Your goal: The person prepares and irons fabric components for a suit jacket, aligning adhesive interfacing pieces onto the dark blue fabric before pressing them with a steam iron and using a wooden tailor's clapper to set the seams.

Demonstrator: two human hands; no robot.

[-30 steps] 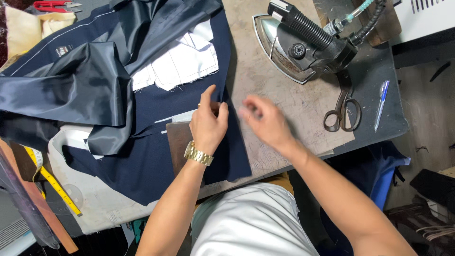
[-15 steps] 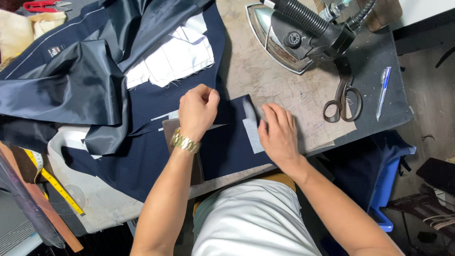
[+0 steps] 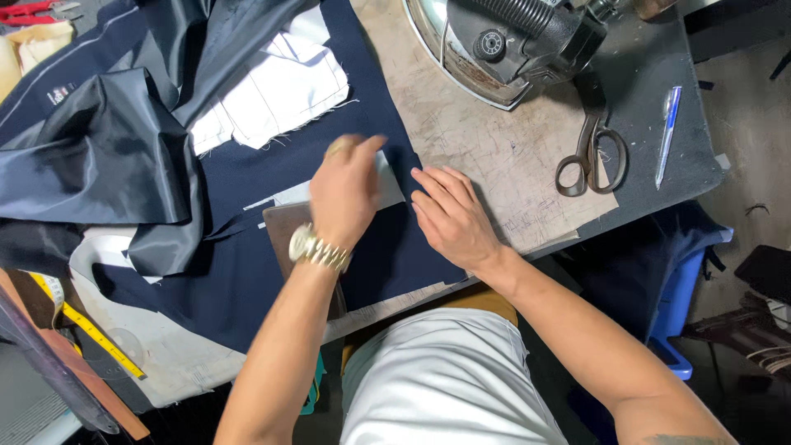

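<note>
My left hand [image 3: 346, 198] lay curled over a small pale fabric patch [image 3: 387, 177], fingers bunched and blurred, so I could not tell whether I pinched the patch or only pressed it; a metal watch [image 3: 317, 249] sat on that wrist. My right hand [image 3: 449, 218] was spread flat, palm down, fingers together, pressing the navy cloth [image 3: 247, 280] just beside the patch, near the middle of the frame.

That navy cloth lay over the middle of the tabletop [image 3: 494, 148], running down to its near edge. I judged it soft, light and limp, apt to shift and crease, best held flat under a palm or taken by an edge. The patch looked thin and slightly stiffer, easy to lift at a corner. Under my left wrist lay a brown card template [image 3: 284, 227], which seemed stiff enough to slide out whole.

Toward the upper left, shiny dark lining [image 3: 107, 156] was heaped up; it looked slippery. Beside it lay white pocket pieces [image 3: 280, 91] with frayed edges. At the upper right stood a heavy steam iron [image 3: 503, 41], with scissors [image 3: 589, 156] and a blue pen [image 3: 666, 136] just beside it on the right. A yellow tape measure [image 3: 91, 334] trailed at the lower left. I saw no clear container: a blue bin-like thing [image 3: 680, 305] sat below the tabletop's right edge, its contents hidden.
</note>
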